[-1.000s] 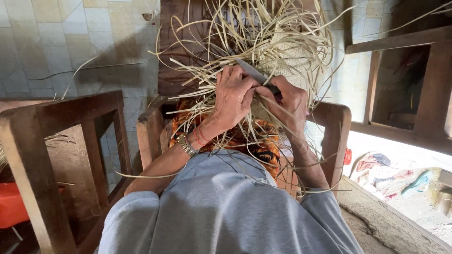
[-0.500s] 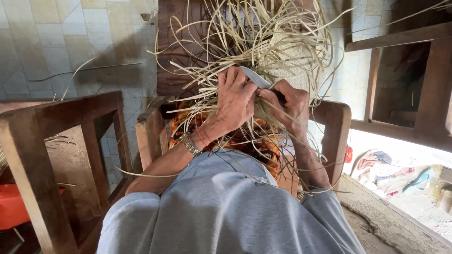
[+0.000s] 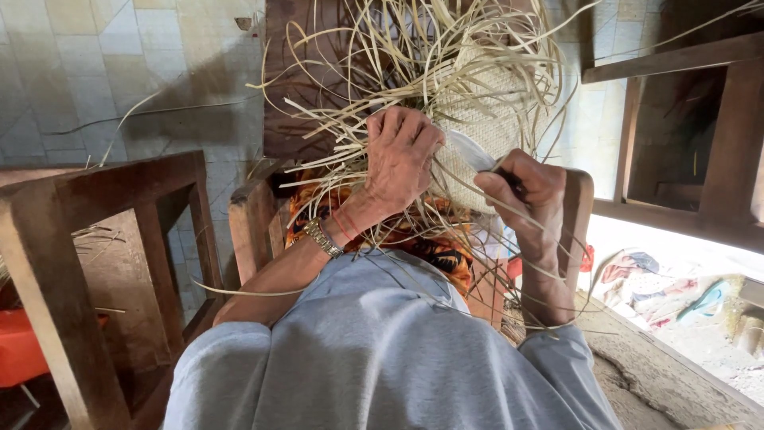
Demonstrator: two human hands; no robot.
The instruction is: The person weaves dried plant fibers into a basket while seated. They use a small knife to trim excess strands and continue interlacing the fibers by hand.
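- Weaving in hand: a half-woven mat (image 3: 485, 119) of pale strips lies ahead of the person, over the lap, loose strips (image 3: 374, 72) fanning out from it.
- Left hand (image 3: 402, 155) fingers curled shut on a bunch of strips at the woven edge.
- Right hand (image 3: 529, 191) closed round a dark-handled blade (image 3: 477, 153), tip at the weave.
- Judged step: trimming or tucking ends. Next move calls for taut strips and a steady blade.
- Wooden chair frames (image 3: 103, 199) on both sides.

Daylight glares from the right; left side dim, edges distorted.
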